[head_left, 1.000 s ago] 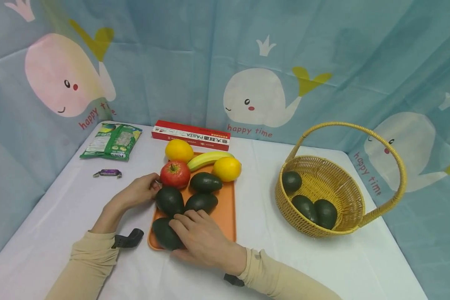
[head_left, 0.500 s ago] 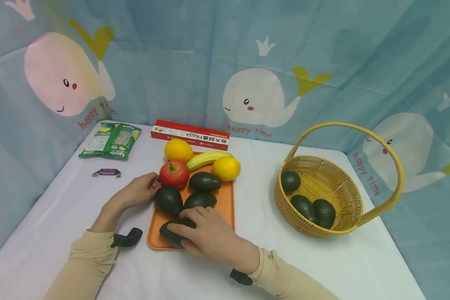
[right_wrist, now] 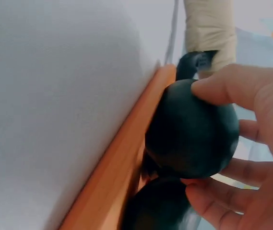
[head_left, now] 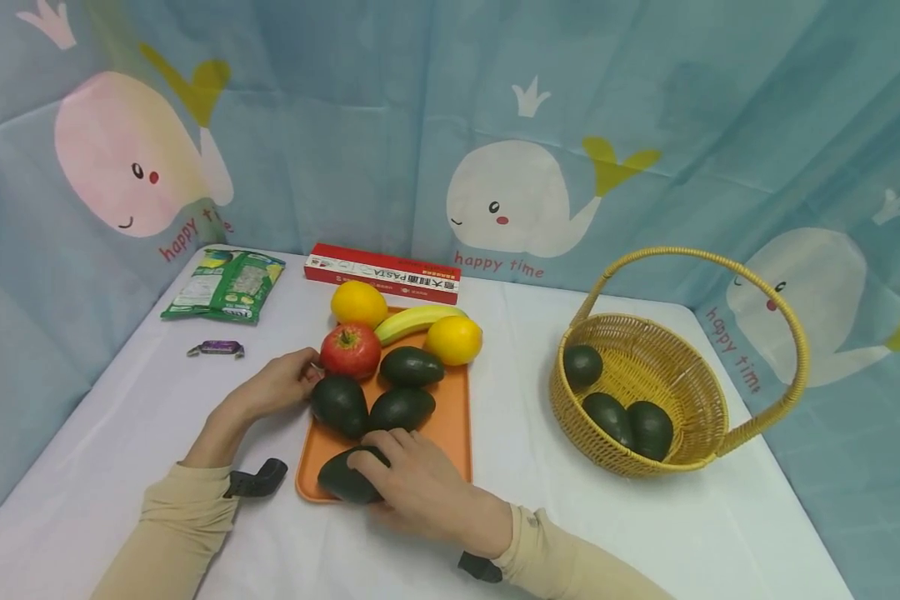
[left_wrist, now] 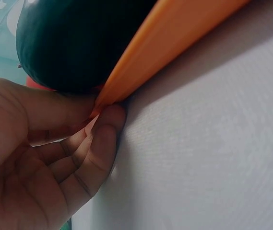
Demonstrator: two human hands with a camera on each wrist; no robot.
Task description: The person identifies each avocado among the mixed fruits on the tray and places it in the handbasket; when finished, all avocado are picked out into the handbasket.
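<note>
My left hand [head_left: 283,383] pinches the left rim of the orange tray [head_left: 450,446]; the left wrist view shows thumb and fingers [left_wrist: 102,143] on either side of the rim. Near the tray's front edge, my right hand [head_left: 427,487] grips a dark green avocado [head_left: 348,477], thumb on one side and fingers round the other in the right wrist view. Behind it on the tray lie three more avocados, the closest to my left hand being the left avocado [head_left: 339,406]. A red apple [head_left: 350,352] sits just beyond my left fingertips.
Two yellow round fruits, one an orange-like fruit [head_left: 358,305] and one lemon-like fruit [head_left: 453,340], flank a banana [head_left: 418,322] at the tray's back. A red pasta box [head_left: 382,273], a green snack bag [head_left: 228,285] and a purple candy [head_left: 217,348] lie beyond. Right, a wicker basket [head_left: 708,417] holds three avocados.
The front avocado has shifted slightly right and toward the tray's front edge under my right hand, which moved a little right with it. My left hand stays at the tray rim.
</note>
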